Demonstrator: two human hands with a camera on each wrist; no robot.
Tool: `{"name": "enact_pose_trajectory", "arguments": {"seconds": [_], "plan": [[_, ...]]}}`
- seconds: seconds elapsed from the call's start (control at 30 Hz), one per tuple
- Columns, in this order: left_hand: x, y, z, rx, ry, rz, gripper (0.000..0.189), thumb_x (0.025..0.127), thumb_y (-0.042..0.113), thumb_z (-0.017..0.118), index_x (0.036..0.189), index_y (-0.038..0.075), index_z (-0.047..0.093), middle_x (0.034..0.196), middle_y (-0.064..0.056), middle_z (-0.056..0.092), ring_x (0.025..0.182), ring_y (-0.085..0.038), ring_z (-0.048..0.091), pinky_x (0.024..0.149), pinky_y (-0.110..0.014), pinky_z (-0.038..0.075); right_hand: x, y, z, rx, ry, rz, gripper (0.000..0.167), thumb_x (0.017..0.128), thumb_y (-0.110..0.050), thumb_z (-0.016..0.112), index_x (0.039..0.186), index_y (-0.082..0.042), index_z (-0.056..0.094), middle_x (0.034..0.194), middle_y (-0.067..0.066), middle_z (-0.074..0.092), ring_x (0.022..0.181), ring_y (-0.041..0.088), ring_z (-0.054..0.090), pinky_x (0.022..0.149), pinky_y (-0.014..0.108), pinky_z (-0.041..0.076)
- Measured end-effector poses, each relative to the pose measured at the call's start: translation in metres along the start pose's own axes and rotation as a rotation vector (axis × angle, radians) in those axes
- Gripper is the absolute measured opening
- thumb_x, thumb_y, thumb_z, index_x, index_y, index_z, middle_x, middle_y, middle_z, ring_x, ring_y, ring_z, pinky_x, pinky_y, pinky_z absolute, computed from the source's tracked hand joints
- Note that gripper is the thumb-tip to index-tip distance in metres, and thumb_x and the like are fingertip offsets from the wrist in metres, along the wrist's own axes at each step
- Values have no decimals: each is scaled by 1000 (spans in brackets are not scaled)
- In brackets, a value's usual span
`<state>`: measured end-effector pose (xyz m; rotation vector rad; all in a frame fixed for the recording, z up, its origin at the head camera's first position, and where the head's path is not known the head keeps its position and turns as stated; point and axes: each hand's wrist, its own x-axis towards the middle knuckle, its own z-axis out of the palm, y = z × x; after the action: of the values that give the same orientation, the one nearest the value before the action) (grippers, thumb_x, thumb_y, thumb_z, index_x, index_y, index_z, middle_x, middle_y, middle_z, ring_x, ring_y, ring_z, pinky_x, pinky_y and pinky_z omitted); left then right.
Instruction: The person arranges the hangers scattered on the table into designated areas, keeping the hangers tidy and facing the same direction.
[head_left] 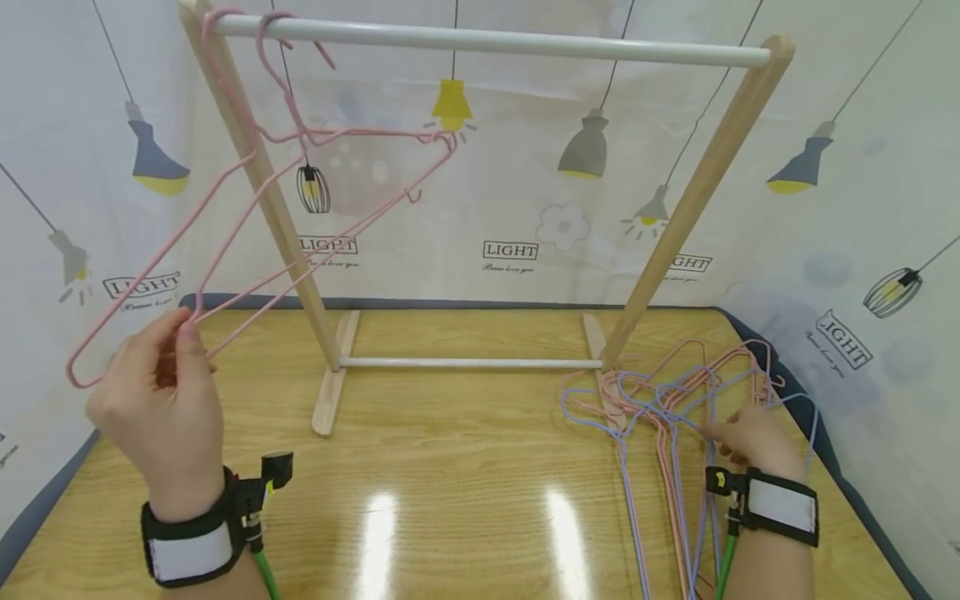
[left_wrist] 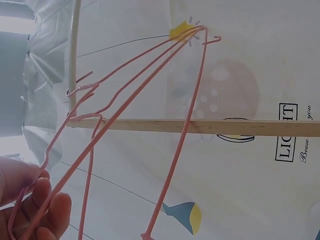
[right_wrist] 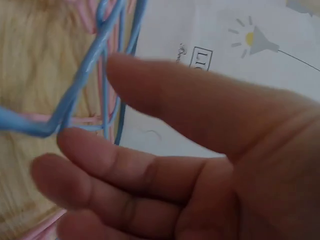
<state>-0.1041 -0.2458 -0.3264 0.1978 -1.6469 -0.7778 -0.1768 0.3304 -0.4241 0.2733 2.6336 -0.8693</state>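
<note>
Two pink hangers hang by their hooks at the left end of the rack's white top rail [head_left: 480, 37]. My left hand [head_left: 168, 383] pinches the near lower corner of the closer pink hanger [head_left: 255, 196] between thumb and fingers. The other pink hanger [head_left: 198, 212] hangs just behind it, its corner showing beyond the hand. At the right, my right hand [head_left: 757, 442] is over a pile of pink and blue hangers. In the right wrist view its thumb and fingers are spread apart, fingertips right at a blue hanger [right_wrist: 80, 80].
The wooden rack has slanted side posts [head_left: 697, 192], a lower white bar [head_left: 472, 363] and feet on the wooden table [head_left: 450, 467]. Some hanger hooks overlap the right foot. A cloth backdrop [head_left: 525, 208] printed with lamps stands behind and along both sides.
</note>
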Motion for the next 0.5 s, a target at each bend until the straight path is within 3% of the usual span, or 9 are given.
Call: {"name": "enact_pose_trajectory", "arguments": {"seconds": [0.13, 0.27, 0.5], "plan": [[0, 0, 0, 7, -2, 4, 18, 99, 8, 69, 101, -8, 78, 83, -29, 72, 69, 25, 46, 68, 0, 35, 3, 5, 4, -29, -48, 12, 34, 92, -24, 71, 64, -6, 64, 58, 1, 57, 53, 14, 51, 54, 30, 44], [-1, -1, -1, 17, -1, 3, 18, 99, 8, 69, 101, -7, 79, 83, -28, 72, 69, 24, 45, 68, -1, 35, 6, 7, 6, -56, -53, -1, 30, 88, -19, 72, 62, -7, 64, 59, 0, 59, 55, 15, 54, 55, 31, 45], [-1, 1, -1, 30, 1, -9, 18, 98, 8, 69, 102, -7, 79, 87, -27, 74, 71, 23, 45, 69, -4, 36, 5, 6, 5, -57, -26, -42, 35, 93, -14, 66, 59, -5, 64, 54, -1, 55, 50, 13, 49, 53, 31, 43]]}}
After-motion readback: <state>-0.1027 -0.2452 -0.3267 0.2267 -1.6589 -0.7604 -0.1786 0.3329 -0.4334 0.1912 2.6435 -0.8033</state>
